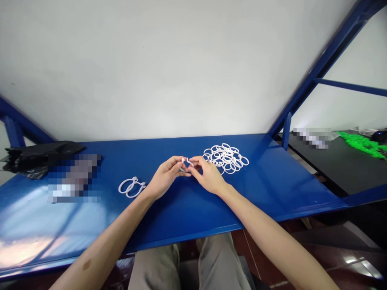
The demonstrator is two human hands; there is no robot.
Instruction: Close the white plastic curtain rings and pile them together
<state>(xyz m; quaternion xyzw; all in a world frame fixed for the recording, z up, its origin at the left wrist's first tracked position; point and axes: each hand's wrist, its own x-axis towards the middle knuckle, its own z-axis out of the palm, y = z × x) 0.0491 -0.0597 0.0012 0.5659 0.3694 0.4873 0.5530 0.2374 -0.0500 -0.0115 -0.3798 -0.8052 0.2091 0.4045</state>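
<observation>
A white plastic ring (190, 164) with a gap at its top is pinched between my two hands, above the blue table. My left hand (168, 176) grips its left side and my right hand (208, 173) its right side; fingers cover much of it. Just right of my right hand lies a pile of similar white rings (229, 158), overlapping one another. Left of my left wrist, a couple of white rings (130, 187) with small knobs at their ends rest across each other.
The blue table (193, 217) has a front edge above my legs. A black plastic bag (39, 155) and a blurred-out item (75, 177) lie at the left. Blue metal posts (286, 131) rise at the sides. Bright green material (363, 144) sits on a black table at the right.
</observation>
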